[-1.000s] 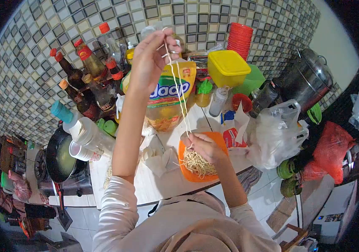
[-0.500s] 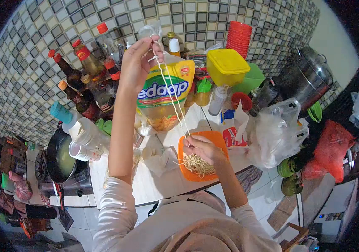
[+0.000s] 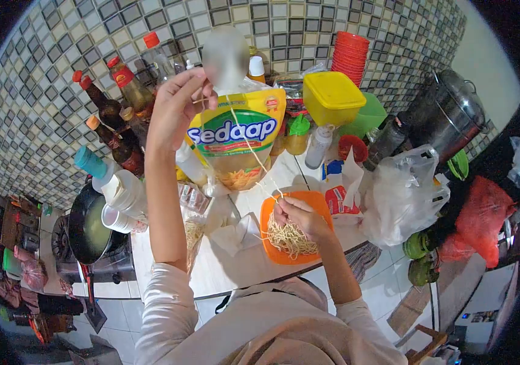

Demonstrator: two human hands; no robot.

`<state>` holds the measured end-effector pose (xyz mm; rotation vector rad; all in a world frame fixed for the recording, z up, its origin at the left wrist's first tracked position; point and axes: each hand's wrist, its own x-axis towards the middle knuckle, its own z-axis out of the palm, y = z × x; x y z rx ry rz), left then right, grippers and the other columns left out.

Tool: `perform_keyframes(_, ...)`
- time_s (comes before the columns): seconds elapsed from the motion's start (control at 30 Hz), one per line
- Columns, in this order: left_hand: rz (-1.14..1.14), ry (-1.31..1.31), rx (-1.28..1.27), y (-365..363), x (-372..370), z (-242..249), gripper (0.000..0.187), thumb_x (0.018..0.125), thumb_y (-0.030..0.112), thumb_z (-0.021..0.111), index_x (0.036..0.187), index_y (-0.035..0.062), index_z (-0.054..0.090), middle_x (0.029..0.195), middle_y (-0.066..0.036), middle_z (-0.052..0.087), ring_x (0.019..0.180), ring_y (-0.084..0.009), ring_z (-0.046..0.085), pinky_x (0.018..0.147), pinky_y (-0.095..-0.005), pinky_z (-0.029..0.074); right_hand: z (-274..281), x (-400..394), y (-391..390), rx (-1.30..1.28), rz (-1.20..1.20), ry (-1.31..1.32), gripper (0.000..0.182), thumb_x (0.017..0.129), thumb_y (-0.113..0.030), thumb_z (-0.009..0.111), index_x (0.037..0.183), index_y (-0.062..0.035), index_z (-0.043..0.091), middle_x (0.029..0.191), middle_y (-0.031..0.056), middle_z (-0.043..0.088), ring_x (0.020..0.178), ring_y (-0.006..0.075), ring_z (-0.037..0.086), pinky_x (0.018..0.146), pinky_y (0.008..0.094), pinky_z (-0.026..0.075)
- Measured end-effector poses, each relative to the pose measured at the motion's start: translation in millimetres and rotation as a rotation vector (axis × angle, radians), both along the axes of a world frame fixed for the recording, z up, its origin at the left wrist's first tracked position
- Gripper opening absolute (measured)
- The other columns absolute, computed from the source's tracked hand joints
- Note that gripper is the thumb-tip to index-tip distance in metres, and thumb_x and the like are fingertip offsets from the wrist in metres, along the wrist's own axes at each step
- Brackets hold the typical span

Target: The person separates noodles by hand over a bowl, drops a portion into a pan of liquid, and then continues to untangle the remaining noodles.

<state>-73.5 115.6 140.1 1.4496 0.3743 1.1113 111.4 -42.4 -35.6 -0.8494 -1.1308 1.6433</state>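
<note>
My left hand (image 3: 182,100) is raised high in front of the yellow Sedaap pouch (image 3: 241,131), its fingers pinched together with a bit of noodle at them. A long pale noodle strand (image 3: 246,140) runs slanting down across the pouch; a blurred patch hides its top end. My right hand (image 3: 301,218) is closed on the strand's lower end, just over the orange bowl (image 3: 266,213). Thin cream-coloured noodles (image 3: 290,240) lie heaped in that bowl beneath my right fingers.
Sauce bottles (image 3: 111,118) and stacked white cups (image 3: 127,198) stand at left, beside a wok (image 3: 89,228) on the stove. Behind the bowl are a yellow lidded box (image 3: 333,97) and red stacked cups (image 3: 350,58). A plastic bag (image 3: 402,194) sits right.
My left hand has shifted left and slightly down, away from the strand's top. The strand now hangs at a wider slant. My right hand has moved slightly right and stays over the bowl.
</note>
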Motion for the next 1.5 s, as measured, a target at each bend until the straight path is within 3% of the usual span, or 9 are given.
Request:
perform_keyframes(0.43,-0.187,-0.143,-0.061,-35,31,-17,0.019,0.086,0.022,0.045,0.087,0.0044,0.052,0.112,-0.013,0.049,0.104,-0.0225,0.048,0.08,-0.0354,0.043,5,32,-47,0.092,-0.218,-0.51,0.026,0.086,-0.023,0.043,0.073,-0.0024,0.05,0.069,0.001,0.049,0.067,0.0109,0.045,0.066,0.0238,0.037)
perform_keyframes(0.6,-0.329,-0.174,-0.167,-49,48,-33,0.019,0.087,0.021,0.043,0.089,0.0044,0.051,0.111,-0.015,0.05,0.108,-0.0249,0.046,0.083,-0.0368,0.043,-2,42,-62,0.172,-0.156,-0.924,0.026,0.084,-0.024,0.046,0.085,-0.0009,0.058,0.079,0.0057,0.057,0.073,0.0173,0.052,0.072,0.0253,0.04)
perform_keyframes(0.67,-0.395,-0.187,-0.188,-54,52,-37,0.021,0.088,0.019,0.043,0.091,0.0005,0.054,0.11,-0.015,0.052,0.1,-0.0201,0.051,0.082,-0.0319,0.042,-17,45,-65,0.377,-0.231,-1.045,0.034,0.084,-0.032,0.045,0.092,-0.0014,0.058,0.09,0.0142,0.058,0.088,0.0281,0.054,0.081,0.0348,0.04)
perform_keyframes(0.77,-0.433,-0.17,-0.197,-61,55,-40,0.022,0.088,0.018,0.043,0.092,-0.0003,0.053,0.109,-0.016,0.052,0.1,-0.0208,0.051,0.082,-0.0314,0.043,-6,48,-64,0.553,-0.258,-1.237,0.026,0.085,-0.024,0.046,0.099,-0.0058,0.059,0.085,0.009,0.06,0.081,0.0234,0.056,0.072,0.0298,0.043)
perform_keyframes(1.13,-0.392,-0.274,-0.231,-70,58,-28,0.02,0.087,0.02,0.044,0.089,0.0016,0.05,0.102,-0.015,0.053,0.094,-0.0223,0.053,0.085,-0.034,0.041,-41,35,-31,0.057,-0.485,-0.479,0.026,0.089,-0.023,0.039,0.087,-0.0046,0.058,0.058,-0.0041,0.039,0.053,0.0049,0.037,0.05,0.0196,0.032)
perform_keyframes(1.23,0.028,0.118,0.244,-64,48,-27,0.018,0.088,0.019,0.044,0.089,0.0023,0.051,0.094,-0.011,0.055,0.089,-0.0155,0.053,0.082,-0.0302,0.041,-38,29,-31,-0.036,-0.505,-0.32,0.025,0.089,-0.023,0.039,0.092,-0.0072,0.058,0.058,-0.0057,0.036,0.053,0.0044,0.035,0.05,0.0209,0.032)
perform_keyframes(1.3,0.277,0.283,0.551,-59,49,-35,0.017,0.088,0.017,0.044,0.091,0.0027,0.053,0.073,-0.003,0.055,0.068,-0.0087,0.051,0.061,-0.0225,0.042,-38,20,-30,-0.082,-0.515,-0.196,0.026,0.089,-0.024,0.039,0.094,-0.0073,0.058,0.059,-0.0062,0.035,0.053,0.0042,0.034,0.05,0.021,0.031)
perform_keyframes(1.4,-0.09,0.198,-0.002,-77,54,-36,0.016,0.088,0.016,0.044,0.088,0.0022,0.051,0.06,0.0,0.048,0.053,-0.0058,0.045,0.048,-0.0195,0.037,-34,1,-24,-0.132,-0.469,-0.07,0.037,0.09,-0.033,0.034,0.099,-0.004,0.057,0.069,-0.0023,0.046,0.062,0.0066,0.04,0.056,0.0205,0.033)
perform_keyframes(1.5,-0.143,0.148,-0.02,-78,61,-53,0.016,0.087,0.019,0.045,0.084,0.0042,0.05,0.058,0.001,0.042,0.049,-0.0076,0.046,0.046,-0.0192,0.037,-15,-15,-19,-0.305,-0.521,-0.066,0.032,0.087,-0.027,0.038,0.106,-0.0065,0.054,0.091,0.0029,0.054,0.079,0.0106,0.046,0.068,0.0223,0.038)
